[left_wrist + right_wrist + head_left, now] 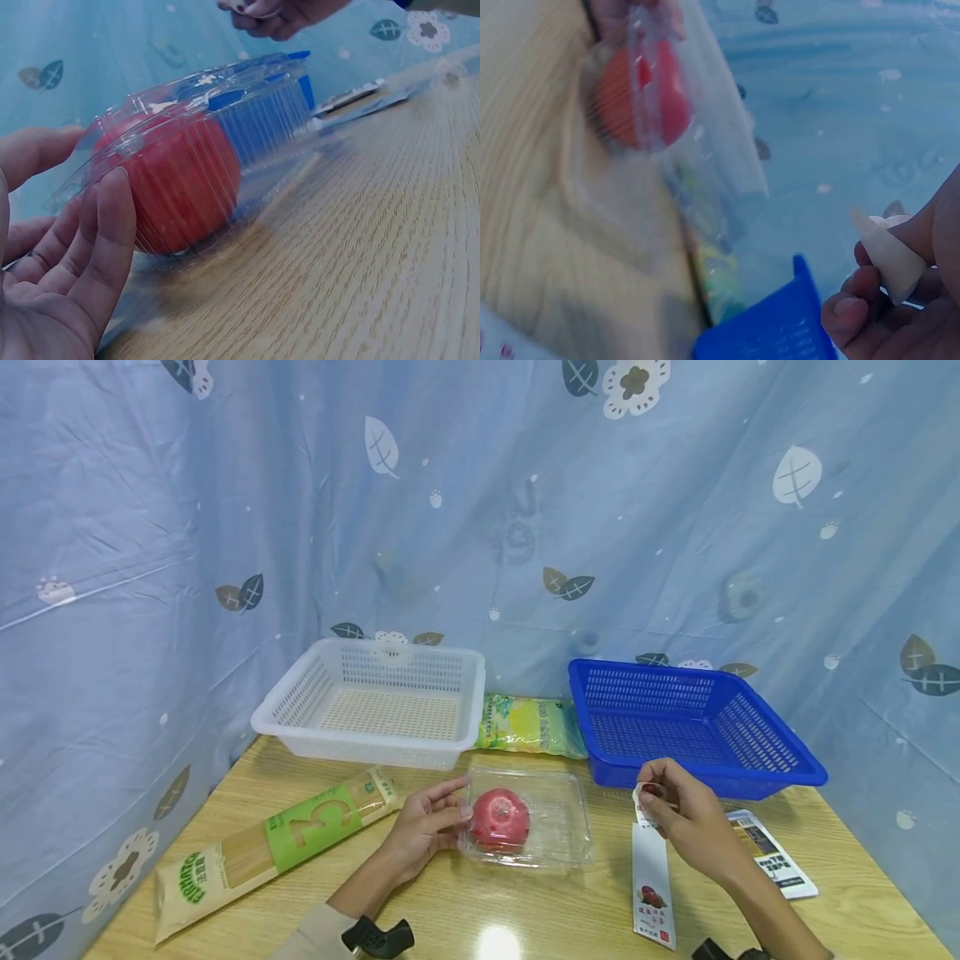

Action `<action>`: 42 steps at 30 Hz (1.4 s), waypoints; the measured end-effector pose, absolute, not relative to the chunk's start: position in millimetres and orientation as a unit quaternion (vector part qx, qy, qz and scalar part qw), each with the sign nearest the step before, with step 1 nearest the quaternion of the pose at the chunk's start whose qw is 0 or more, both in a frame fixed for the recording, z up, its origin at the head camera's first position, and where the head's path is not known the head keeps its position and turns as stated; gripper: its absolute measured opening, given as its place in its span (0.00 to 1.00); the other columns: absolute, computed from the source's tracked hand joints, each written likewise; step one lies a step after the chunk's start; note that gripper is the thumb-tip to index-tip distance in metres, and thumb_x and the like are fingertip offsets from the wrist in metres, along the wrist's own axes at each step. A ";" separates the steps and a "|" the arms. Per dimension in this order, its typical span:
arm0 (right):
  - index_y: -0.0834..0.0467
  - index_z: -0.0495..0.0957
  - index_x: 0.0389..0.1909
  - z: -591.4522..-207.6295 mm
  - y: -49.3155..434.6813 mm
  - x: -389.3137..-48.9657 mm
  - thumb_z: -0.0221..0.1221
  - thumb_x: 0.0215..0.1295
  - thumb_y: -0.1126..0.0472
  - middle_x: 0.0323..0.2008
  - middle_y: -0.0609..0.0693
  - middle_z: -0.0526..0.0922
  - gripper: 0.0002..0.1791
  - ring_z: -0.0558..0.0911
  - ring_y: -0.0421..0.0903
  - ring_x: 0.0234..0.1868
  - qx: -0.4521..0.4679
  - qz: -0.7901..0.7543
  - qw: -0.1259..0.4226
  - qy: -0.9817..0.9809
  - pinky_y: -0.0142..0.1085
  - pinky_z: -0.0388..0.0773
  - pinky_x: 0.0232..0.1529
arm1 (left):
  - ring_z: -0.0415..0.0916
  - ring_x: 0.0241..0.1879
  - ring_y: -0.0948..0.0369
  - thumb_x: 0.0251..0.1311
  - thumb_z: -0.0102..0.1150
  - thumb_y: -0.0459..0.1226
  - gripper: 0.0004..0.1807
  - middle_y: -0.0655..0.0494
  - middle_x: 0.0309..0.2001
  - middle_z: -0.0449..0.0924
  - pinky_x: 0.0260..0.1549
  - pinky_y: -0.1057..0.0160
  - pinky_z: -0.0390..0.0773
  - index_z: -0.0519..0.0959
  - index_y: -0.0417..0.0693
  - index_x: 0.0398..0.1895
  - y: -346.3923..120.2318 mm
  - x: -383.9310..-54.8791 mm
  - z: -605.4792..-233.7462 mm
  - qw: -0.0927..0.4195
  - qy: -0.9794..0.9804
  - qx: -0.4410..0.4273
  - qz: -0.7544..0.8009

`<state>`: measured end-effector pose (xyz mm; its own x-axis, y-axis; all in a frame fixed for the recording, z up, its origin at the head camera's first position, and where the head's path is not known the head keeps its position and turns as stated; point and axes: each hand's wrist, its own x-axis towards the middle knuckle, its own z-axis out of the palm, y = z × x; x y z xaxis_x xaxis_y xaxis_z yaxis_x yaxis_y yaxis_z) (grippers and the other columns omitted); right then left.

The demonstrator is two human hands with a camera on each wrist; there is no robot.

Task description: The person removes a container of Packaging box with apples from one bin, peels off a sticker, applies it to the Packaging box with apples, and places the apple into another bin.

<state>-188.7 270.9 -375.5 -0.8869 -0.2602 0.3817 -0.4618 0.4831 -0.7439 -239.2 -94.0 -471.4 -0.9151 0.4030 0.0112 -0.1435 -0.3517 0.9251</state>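
Note:
A clear plastic clamshell box (558, 818) sits on the table with a red round fruit (501, 820) inside its left half. My left hand (423, 827) grips the box's left end, thumb at the lid edge and fingers against the ridged side. In the left wrist view the lid (202, 79) lies over the fruit. Off to the right, my right hand (686, 814) pinches a small white sticker (642, 803) with a dark red print, its pale back curling in the right wrist view. Just below that hand lies a long white label strip (651, 868) with printed red fruit.
A white basket (367, 743) stands back left and a blue basket (697, 777) back right, with a yellow-green packet (528, 725) between them. A noodle pack (277, 852) lies at left. Partly behind the right forearm is a white printed card (776, 860).

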 end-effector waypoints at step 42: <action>0.66 0.76 0.55 -369.2 191.2 -203.4 0.64 0.55 0.79 0.41 0.60 0.79 0.24 0.79 0.44 0.36 0.225 0.571 0.061 -0.787 0.34 0.82 0.33 | 0.80 0.31 0.67 0.67 0.58 0.27 0.35 0.60 0.38 0.79 0.26 0.68 0.83 0.59 0.34 0.76 -94.1 -238.9 -472.8 0.169 0.549 0.121 0.810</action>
<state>-203.4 191.2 -369.2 -0.8911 -0.2856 0.3527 -0.4239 0.2462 -0.8716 -238.9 -94.1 -472.8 -0.9137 0.4062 0.0108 -0.1403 -0.3405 0.9297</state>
